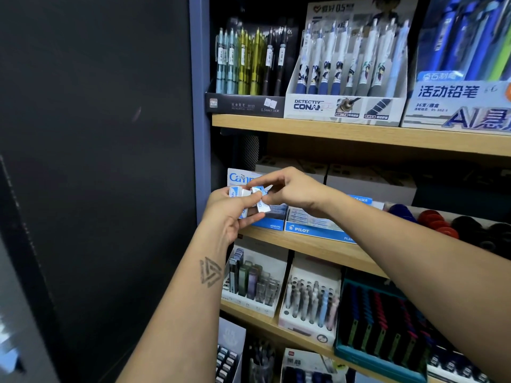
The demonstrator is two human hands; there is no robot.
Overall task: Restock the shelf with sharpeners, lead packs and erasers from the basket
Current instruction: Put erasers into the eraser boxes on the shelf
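wooden shelf (pixel 359 134) (matt), glossy eraser sleeves (pixel 261 196)

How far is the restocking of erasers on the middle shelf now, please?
Done: the blue KOKUYO tray and the PILOT box on the middle shelf already hold erasers. In hand: the left hand holds a few white-and-blue erasers, and the right hand pinches one eraser from them. Left: these must still go in. The basket is out of view.

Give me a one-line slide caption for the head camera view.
Left hand holds small erasers while the right hand pinches one eraser above the blue eraser box on the middle shelf.
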